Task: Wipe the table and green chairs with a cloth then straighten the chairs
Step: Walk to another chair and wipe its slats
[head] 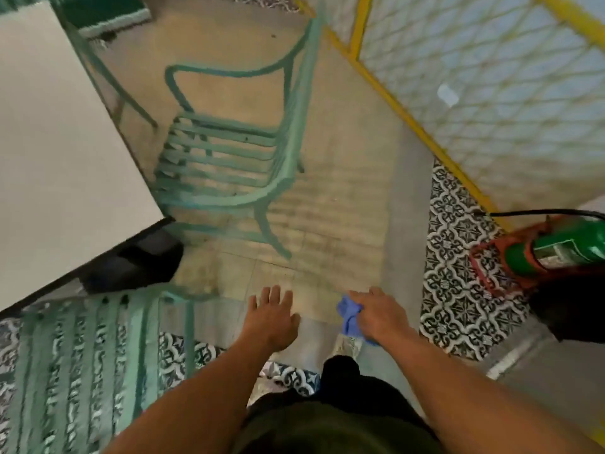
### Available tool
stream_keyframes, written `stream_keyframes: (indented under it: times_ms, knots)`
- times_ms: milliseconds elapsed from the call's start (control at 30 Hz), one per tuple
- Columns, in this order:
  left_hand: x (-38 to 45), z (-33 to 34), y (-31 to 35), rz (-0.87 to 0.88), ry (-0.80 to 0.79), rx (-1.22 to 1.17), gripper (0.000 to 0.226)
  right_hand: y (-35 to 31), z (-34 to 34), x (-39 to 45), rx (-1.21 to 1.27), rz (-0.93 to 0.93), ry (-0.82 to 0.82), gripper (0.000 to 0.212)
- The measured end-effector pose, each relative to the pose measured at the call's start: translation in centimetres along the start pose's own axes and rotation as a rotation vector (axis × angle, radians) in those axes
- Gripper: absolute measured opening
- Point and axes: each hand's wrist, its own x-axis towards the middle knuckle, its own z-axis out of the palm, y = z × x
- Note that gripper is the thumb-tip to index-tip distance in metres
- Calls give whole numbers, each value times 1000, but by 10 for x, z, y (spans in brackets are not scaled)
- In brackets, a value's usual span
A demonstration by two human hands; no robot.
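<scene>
tiled floor (pixel 340 204), green chair (pixel 229 165) standing on it, white table (pixel 59 152)

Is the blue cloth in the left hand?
No, the blue cloth is bunched in the right hand, while the left hand is open with its fingers spread and holds nothing.

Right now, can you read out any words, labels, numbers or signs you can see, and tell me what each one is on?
Nothing here can be read.
Green cylinder in the red stand at the right: it carries a pale label, too blurred to read.
White table, green slatted metal chairs and blue cloth in the right hand: no writing visible.
</scene>
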Motion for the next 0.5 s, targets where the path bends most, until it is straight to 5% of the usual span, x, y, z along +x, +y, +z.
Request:
stream_keyframes:
  times_ms: [100, 233, 500]
  knots:
    - [33, -27, 62, 47, 15, 86, 62, 53, -40, 11, 16, 92, -5, 29]
    - [81, -79, 142, 95, 105, 157, 62, 108, -104, 28, 97, 174, 211, 36]
    - [169, -199, 258, 145, 246, 139, 65, 163, -241, 95, 19, -16, 402, 56]
